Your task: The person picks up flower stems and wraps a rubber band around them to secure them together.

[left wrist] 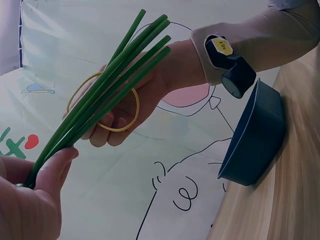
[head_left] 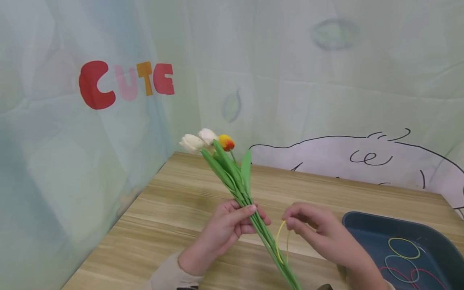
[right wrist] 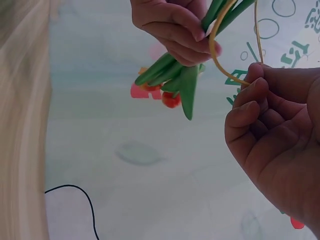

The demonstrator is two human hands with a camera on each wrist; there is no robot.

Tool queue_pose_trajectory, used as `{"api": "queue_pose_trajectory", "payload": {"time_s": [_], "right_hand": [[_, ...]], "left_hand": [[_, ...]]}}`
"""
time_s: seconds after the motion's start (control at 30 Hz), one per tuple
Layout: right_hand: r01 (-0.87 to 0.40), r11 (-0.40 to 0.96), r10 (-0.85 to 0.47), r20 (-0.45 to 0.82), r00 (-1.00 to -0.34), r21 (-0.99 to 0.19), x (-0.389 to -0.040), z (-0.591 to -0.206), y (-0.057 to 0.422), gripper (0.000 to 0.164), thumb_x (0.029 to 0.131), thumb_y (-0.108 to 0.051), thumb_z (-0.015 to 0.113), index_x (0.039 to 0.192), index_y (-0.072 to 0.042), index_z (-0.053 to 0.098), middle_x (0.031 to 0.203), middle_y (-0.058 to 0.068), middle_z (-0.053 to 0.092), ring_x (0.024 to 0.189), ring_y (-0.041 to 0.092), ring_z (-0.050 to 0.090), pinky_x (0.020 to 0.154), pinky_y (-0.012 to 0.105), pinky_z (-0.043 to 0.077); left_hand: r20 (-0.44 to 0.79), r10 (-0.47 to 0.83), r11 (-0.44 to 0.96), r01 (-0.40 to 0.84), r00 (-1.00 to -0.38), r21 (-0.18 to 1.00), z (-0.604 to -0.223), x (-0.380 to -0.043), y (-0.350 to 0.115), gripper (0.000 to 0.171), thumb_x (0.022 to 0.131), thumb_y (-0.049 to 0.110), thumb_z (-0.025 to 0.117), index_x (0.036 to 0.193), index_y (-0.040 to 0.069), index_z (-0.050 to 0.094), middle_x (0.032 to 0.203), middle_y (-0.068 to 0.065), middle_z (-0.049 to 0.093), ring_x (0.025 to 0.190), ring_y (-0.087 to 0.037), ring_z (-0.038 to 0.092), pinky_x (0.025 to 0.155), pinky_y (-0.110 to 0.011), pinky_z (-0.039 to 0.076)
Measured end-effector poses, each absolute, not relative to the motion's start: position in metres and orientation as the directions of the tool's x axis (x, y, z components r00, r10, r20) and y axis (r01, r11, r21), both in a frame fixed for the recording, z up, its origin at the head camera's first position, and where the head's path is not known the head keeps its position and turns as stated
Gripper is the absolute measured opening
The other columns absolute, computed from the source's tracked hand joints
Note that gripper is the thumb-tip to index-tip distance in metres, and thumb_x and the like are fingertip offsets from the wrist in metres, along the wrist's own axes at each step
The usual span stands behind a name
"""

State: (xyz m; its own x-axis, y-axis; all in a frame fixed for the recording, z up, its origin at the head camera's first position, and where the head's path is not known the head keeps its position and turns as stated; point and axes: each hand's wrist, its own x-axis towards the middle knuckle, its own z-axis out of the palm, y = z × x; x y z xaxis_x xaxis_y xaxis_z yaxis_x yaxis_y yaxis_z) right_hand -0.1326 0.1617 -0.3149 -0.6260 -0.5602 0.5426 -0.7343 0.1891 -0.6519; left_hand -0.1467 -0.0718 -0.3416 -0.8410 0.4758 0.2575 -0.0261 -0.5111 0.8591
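My left hand (head_left: 224, 227) grips a bunch of tulips (head_left: 232, 173) partway down the green stems, with the thumb across the front. White blooms (head_left: 192, 143) and an orange-yellow bloom (head_left: 226, 142) point up and away. To the right of the stems, my right hand (head_left: 324, 231) pinches a yellow rubber band (head_left: 278, 241) between thumb and fingertips. In the left wrist view the band (left wrist: 136, 112) hangs as a loose loop around the stems (left wrist: 107, 80), below the left hand's grip and near the cut ends.
A dark blue tray (head_left: 357, 219) stands at the right of the wooden table (head_left: 152, 225). Several rubber bands lie inside it, among them a yellow one (head_left: 402, 239) and a light blue one (head_left: 386, 264). A printed curtain (head_left: 290, 80) hangs behind the table.
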Motion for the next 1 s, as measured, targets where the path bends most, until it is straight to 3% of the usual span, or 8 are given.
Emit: {"api": "queue_pose_trajectory", "payload": {"time_s": [0.6,1.0], "right_hand": [[-0.696,0.102,-0.589,0.521,-0.618,-0.711,-0.141,-0.319,0.147,0.016,0.093,0.008,0.054,0.101,-0.004,0.062,0.085,0.004,0.061,0.072,0.01,0.054,0.055,0.023,0.05],[-0.656,0.037,-0.601,0.508,-0.617,-0.754,-0.143,-0.319,0.143,0.014,0.095,0.008,0.05,0.101,0.001,0.06,0.085,0.011,0.062,0.076,0.01,0.06,0.067,0.026,0.056]], "left_hand": [[0.288,0.546,-0.532,-0.06,-0.787,0.844,-0.341,-0.137,-0.067,0.013,0.097,0.003,0.049,0.096,0.004,0.062,0.09,-0.002,0.072,0.088,-0.015,0.07,0.079,-0.028,0.059],[0.246,0.579,-0.511,-0.111,-0.777,0.852,-0.339,-0.131,-0.064,0.011,0.096,0.006,0.052,0.097,0.003,0.062,0.09,-0.001,0.072,0.085,-0.013,0.07,0.079,-0.027,0.059]]}}
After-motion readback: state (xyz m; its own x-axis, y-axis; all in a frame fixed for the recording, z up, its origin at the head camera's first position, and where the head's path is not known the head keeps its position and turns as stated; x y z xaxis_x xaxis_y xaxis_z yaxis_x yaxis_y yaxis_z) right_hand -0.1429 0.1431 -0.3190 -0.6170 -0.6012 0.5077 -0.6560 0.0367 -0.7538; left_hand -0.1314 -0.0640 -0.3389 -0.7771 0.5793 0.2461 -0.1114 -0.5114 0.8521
